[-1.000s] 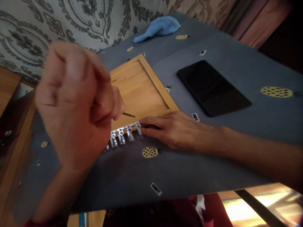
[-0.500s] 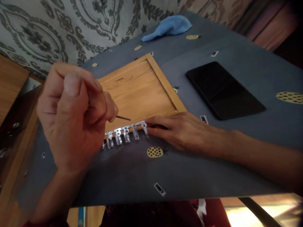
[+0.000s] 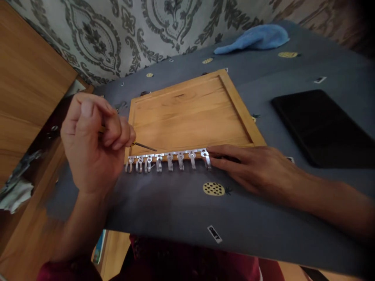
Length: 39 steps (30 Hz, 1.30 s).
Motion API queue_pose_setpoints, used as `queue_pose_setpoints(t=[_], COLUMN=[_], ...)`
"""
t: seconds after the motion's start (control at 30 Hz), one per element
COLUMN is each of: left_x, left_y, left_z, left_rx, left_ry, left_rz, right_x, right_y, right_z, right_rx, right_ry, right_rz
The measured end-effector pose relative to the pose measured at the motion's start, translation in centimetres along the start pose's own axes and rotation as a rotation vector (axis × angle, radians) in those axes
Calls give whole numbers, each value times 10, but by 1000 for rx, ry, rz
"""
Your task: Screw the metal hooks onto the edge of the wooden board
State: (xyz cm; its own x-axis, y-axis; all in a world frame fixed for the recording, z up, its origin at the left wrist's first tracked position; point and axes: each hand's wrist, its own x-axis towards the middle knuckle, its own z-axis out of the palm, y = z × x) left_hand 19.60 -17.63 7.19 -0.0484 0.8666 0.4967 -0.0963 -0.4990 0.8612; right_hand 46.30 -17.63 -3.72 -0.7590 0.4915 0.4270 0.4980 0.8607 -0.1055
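My left hand [image 3: 93, 136] is closed around a screwdriver [image 3: 145, 146]. Most of the handle is hidden in the fist, with bits of yellow showing. Its thin shaft points right, just above a silver metal hook rail [image 3: 170, 156]. The rail, with several curled hooks, lies along the near edge of a framed wooden panel [image 3: 190, 113]. At the rail's right end, my right hand [image 3: 249, 162] grips it against the panel edge with thumb and fingers. The undersides of those fingers are partly hidden.
A black tablet-like slab [image 3: 325, 128] lies to the right on the grey pineapple-print tablecloth [image 3: 175, 207]. A blue cloth [image 3: 258, 37] rests at the back by the patterned wall. Small metal pieces [image 3: 120, 105] sit beyond my left hand, and a wooden cabinet [image 3: 29, 70] stands at left.
The view has swung left, so the panel and table appear farther right. More of the rail's left end shows beside my left hand. Both hands keep their holds.
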Motion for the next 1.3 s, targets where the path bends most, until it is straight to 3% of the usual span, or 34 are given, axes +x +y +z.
queue_pose_setpoints(t=[0.13, 0.57, 0.87, 1.07, 1.23, 1.3], left_x=[-8, -12, -15, -14, -10, -6], left_y=[3, -15, -19, -20, -16, -14], left_z=[-3, -23, -21, -22, -23, -26], left_rx=[53, -52, -170, -189, -250, -260], left_ry=[49, 17, 30, 18, 64, 133], left_rz=[-20, -21, -89, -58, -50, -34], right_x=[-1, 1, 1, 3, 3, 4], right_y=[1, 0, 2, 1, 0, 1], right_z=[1, 0, 4, 3, 1, 1], right_rx=[-34, -64, -62, -67, -65, -66], right_ry=[7, 10, 55, 54, 82, 96], right_rz=[-17, -56, -78, -95, -110, -111])
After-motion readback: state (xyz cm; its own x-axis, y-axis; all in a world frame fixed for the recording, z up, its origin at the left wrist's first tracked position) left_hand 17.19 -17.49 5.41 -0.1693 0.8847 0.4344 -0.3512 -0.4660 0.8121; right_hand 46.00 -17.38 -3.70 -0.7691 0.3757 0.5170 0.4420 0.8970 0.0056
